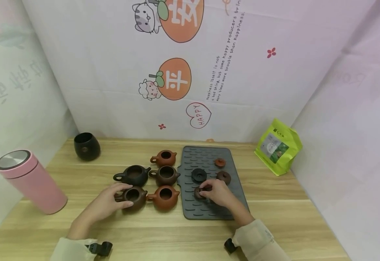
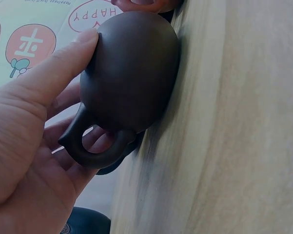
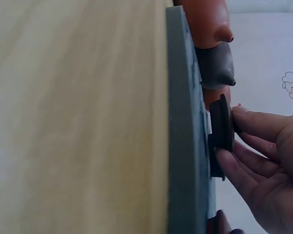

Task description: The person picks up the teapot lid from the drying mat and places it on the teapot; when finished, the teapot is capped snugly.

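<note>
My left hand [image 1: 111, 203] grips a small dark brown teapot [image 1: 135, 197] at the front left of a group of lidless teapots, thumb on the near side and fingers on the far side. In the left wrist view its loop handle [image 2: 95, 163] points back into the palm. My right hand [image 1: 217, 192] pinches a dark brown teapot lid [image 3: 223, 124] between thumb and fingers, close over the grey mat [image 1: 209, 214]. Other lids lie on the mat: a black lid [image 1: 199, 175], a brown lid [image 1: 224, 177] and a small orange-brown lid [image 1: 220, 162].
Beside the held pot stand an orange-brown teapot [image 1: 164, 203], a black teapot [image 1: 133, 177], a brown teapot [image 1: 167, 178] and a small reddish teapot [image 1: 164, 159]. A pink flask [image 1: 34, 185] and dark cup [image 1: 87, 148] stand left; a green bag [image 1: 279, 146] leans at the back right.
</note>
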`<state>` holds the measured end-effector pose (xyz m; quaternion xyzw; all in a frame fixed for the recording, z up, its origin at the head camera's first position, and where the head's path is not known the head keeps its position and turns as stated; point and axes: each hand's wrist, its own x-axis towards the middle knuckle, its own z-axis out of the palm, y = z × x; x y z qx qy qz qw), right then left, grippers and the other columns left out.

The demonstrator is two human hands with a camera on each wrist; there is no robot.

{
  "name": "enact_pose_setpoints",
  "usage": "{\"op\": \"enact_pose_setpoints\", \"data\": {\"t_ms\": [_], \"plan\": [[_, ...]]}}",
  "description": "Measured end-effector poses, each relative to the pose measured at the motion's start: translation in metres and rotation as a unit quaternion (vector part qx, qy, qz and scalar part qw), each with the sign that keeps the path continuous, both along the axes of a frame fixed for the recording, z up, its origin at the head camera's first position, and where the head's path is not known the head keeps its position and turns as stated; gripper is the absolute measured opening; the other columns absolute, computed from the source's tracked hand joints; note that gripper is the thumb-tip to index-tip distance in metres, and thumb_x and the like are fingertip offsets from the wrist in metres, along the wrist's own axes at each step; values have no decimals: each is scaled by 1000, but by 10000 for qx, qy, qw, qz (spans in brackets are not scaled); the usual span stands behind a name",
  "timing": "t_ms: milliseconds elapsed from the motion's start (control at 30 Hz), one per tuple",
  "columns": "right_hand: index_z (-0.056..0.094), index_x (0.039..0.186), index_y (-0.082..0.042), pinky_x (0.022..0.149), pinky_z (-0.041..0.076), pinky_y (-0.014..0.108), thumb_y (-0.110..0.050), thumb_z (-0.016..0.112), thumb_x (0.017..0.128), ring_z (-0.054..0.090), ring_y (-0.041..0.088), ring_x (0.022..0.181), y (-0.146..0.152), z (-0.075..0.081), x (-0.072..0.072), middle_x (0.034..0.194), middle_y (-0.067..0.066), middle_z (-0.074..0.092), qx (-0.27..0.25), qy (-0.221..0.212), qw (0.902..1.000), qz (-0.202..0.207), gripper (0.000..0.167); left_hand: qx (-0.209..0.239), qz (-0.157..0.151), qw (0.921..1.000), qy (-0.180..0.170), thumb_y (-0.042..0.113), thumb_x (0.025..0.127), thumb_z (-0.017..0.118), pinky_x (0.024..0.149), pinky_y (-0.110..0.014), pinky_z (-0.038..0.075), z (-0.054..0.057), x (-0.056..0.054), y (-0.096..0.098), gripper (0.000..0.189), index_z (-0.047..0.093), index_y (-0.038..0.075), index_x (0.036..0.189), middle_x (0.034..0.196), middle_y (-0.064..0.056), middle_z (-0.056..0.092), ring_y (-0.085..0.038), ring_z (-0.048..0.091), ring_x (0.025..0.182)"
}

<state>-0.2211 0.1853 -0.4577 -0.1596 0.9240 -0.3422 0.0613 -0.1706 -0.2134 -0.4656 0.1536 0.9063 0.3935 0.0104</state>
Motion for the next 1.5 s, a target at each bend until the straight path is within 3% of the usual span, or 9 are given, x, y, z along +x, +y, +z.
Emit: {"op": "enact_pose_setpoints", "data": {"t_ms": [333,633,900,1267,1500], "plan": [[73,103,-15,68,55,32,-19,76,87,66,17,89,-19,21,4,100,-2,68,-532,-158,9985,-31,17,168,124,9998,-4,33,81,80,100,-60,36,-2,0,1,60,60,5,130,133,-17,55,-42,46,125],[73,106,-14,70,55,30,-18,74,89,65,18,93,-52,34,1,105,0,68,-701,74,9968,374,18,292,83,9995,101,32,83,79,99,-61,36,-3,1,0,58,60,4,131,133,-20,54,-44,45,125],[72,110,-12,66,55,29,-18,72,91,67,16,89,-86,36,0,107,1,67,-857,-137,9953,431,21,318,-10,9993,187,29,85,78,99,-62,36,-5,3,-4,56,60,4,132,134,-20,54,-45,45,126],[74,105,-17,71,51,25,-24,75,89,62,8,88,-133,37,6,101,-8,66,-672,275,9939,829,17,376,54,9990,251,29,84,79,100,-64,33,-7,4,-4,55,61,4,130,135,-22,52,-48,41,127],[75,103,-16,69,51,20,-22,75,88,62,4,84,-158,32,11,100,-8,65,-830,158,9911,1030,16,365,62,9990,267,27,84,79,99,-63,35,-7,4,-3,53,62,5,129,133,-21,54,-45,45,125]]}}
